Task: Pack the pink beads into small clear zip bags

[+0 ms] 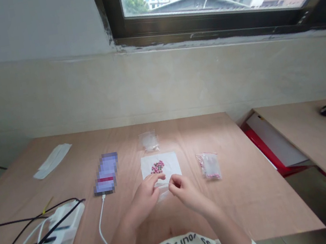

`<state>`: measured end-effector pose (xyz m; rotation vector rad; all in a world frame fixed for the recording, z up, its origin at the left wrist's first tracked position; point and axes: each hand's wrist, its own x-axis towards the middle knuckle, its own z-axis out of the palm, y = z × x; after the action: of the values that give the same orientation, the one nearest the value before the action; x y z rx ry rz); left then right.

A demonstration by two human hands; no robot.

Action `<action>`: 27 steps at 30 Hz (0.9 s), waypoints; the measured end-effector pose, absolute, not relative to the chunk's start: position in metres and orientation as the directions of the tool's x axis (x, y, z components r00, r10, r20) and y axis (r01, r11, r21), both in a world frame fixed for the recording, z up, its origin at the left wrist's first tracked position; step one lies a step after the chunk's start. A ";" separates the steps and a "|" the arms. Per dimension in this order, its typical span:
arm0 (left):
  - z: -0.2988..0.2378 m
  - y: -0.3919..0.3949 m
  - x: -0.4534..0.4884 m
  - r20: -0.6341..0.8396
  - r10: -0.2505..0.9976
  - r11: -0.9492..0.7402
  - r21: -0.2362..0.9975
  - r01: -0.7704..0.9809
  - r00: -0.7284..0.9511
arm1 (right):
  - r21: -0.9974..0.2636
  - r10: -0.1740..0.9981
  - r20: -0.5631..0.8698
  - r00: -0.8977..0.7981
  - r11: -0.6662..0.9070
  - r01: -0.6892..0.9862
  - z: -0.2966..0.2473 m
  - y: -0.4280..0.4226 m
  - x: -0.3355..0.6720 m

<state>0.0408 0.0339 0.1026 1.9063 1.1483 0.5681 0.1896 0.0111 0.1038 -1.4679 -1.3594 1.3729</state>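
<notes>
Pink and dark beads (157, 167) lie in a small heap on a white sheet of paper (172, 162). My left hand (146, 191) is just in front of the heap, fingers stretched over the paper and thumb apart from them. I cannot tell whether its fingertips touch a bead. To its right, my right hand (184, 190) is closed, thumb and index finger pinched together near the paper's front edge. Whatever is in that pinch is too small to make out. Between the hands, a clear plastic piece (163, 193) lies at the paper's near edge.
A clear bag (149, 141) lies behind the paper, and a bag with pink contents (209, 166) to the right. Leftward are a phone (106, 174) on a white cable, white strips (52, 161) and a power strip (64, 224) with tangled cords. A window (208, 2) is above.
</notes>
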 end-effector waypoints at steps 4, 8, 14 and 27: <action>0.108 0.029 0.041 -0.061 0.845 -0.250 0.833 0.494 0.531 | -0.966 0.962 -0.252 -0.109 -0.243 0.088 0.094 0.017 0.198; 0.091 0.021 0.035 -0.100 0.845 -0.221 0.830 0.513 0.526 | -0.948 0.945 -0.303 -0.119 -0.312 -0.061 0.085 0.022 0.191; 0.076 0.030 0.015 -0.084 0.924 -0.162 0.796 0.583 0.373 | -0.956 0.955 -0.285 -0.084 -0.290 -0.046 0.061 0.038 0.183; 0.049 0.063 0.003 -0.005 0.934 -0.246 0.716 0.653 0.357 | -0.734 0.977 -0.135 0.163 -0.209 0.647 0.004 0.088 0.181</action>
<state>0.0034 0.0629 0.0489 1.9922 1.3741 0.5730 0.1806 0.0876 0.0043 -1.9255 -1.5339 0.8310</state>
